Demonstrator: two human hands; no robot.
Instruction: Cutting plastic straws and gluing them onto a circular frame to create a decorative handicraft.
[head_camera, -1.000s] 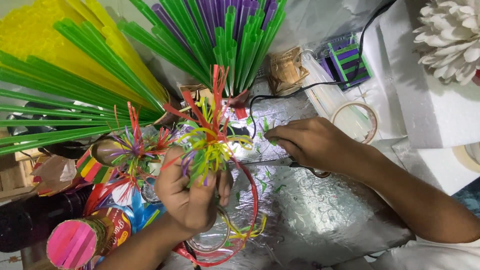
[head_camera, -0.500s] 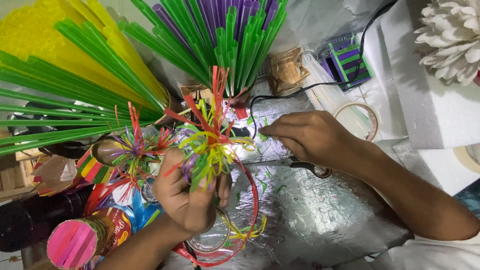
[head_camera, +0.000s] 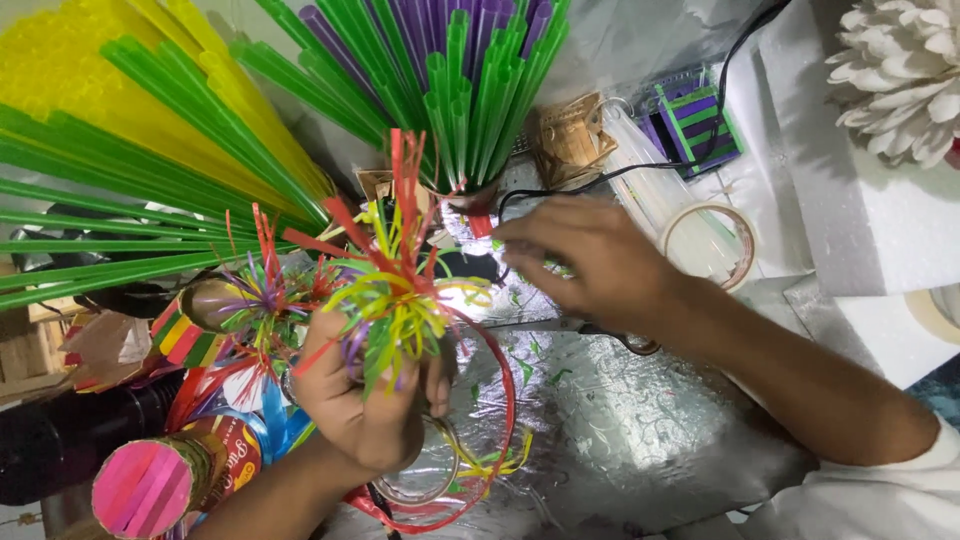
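While the left hand (head_camera: 365, 400) closes its grip round the base of a straw flower (head_camera: 385, 285) — curled strips of red, yellow, green and purple fanning up and out from the fist — the right hand (head_camera: 590, 262) hovers above the desk (head_camera: 640, 430), fingers loosely spread, holding nothing that can be made out. Its fingertips point toward the flower's top, near but apart from it. The hand is motion-blurred.

Scissors (head_camera: 590, 328) lie flat on the silver foil desk cover, just under the right wrist, partly hidden by it. Small green straw clippings (head_camera: 527, 372) are scattered on the foil beside them.

Behind the flower stands a bunch of green and purple straws (head_camera: 450, 70); to its left, a fan of yellow and green straws (head_camera: 130, 150). A second, smaller straw flower (head_camera: 258, 290) sits just left of the held one. A roll of tape (head_camera: 712, 245) lies beyond the right hand — a black cable (head_camera: 640, 168) runs past it. A pink-faced tube (head_camera: 150, 487) is at lower left.
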